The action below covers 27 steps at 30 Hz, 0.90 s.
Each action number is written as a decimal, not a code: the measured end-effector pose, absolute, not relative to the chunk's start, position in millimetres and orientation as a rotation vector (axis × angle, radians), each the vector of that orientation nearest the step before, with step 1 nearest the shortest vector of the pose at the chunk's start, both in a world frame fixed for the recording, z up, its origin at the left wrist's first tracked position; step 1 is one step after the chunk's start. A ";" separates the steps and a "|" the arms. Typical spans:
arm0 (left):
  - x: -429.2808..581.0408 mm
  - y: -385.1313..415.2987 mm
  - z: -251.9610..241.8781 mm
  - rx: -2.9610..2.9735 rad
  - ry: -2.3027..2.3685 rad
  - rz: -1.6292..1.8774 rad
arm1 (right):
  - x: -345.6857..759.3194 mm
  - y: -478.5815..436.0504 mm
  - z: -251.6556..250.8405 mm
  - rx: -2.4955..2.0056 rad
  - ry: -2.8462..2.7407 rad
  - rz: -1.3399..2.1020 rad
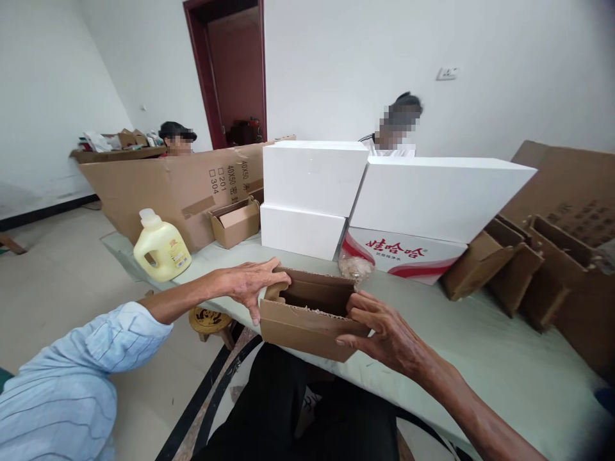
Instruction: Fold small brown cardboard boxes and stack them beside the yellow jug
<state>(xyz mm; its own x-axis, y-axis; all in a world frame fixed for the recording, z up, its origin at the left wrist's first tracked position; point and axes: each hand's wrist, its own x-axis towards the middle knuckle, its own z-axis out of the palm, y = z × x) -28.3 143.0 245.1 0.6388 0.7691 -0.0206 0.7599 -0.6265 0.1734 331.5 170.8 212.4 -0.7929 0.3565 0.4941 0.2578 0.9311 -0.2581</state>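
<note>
An open-topped brown cardboard box (pixel 307 330) is at the table's near edge, between my two hands. My left hand (pixel 254 283) grips its left end, with the fingers over the top rim and the thumb down the outside. My right hand (pixel 377 326) grips the right end, its fingers at the rim and its thumb against the front wall. Inside, the box looks dark, and its bottom is hidden from me. Just behind it lies a crumpled clear plastic bag (pixel 356 267).
White boxes (pixel 307 179) stand stacked behind, one pile resting on a red-and-white printed carton (pixel 403 253). A yellow jug (pixel 161 246) and a small cardboard box (pixel 235 224) stand left. Several brown cartons (pixel 519 269) lean right. Two people (pixel 391 131) sit across the table (pixel 418 320).
</note>
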 end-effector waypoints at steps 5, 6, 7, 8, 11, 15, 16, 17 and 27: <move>-36.4 128.4 216.2 2.459 1.282 0.626 | 347.1 171.5 188.2 -0.604 -2.123 0.346; -36.9 124.6 206.9 2.381 1.282 0.761 | 348.4 171.8 180.6 -0.644 -2.020 0.352; -36.6 121.2 197.1 2.296 1.286 0.889 | 348.5 172.0 172.6 -0.679 -1.921 0.361; -35.6 118.4 187.0 2.208 1.297 1.009 | 347.4 172.2 164.7 -0.709 -1.825 0.374; -27.6 116.1 158.2 1.974 1.378 1.323 | 337.3 171.3 143.4 -0.796 -1.546 0.409; -11.5 127.0 129.5 1.757 1.498 1.723 | 317.2 164.8 126.3 -0.878 -1.261 0.553; -7.9 130.8 124.4 1.709 1.520 1.799 | 313.2 162.9 123.8 -0.877 -1.226 0.611; -4.6 134.4 120.1 1.664 1.543 1.856 | 310.3 161.4 121.7 -0.873 -1.203 0.658; 14.8 152.5 107.6 1.481 1.853 2.066 | 338.4 155.6 93.3 -1.010 -1.516 1.199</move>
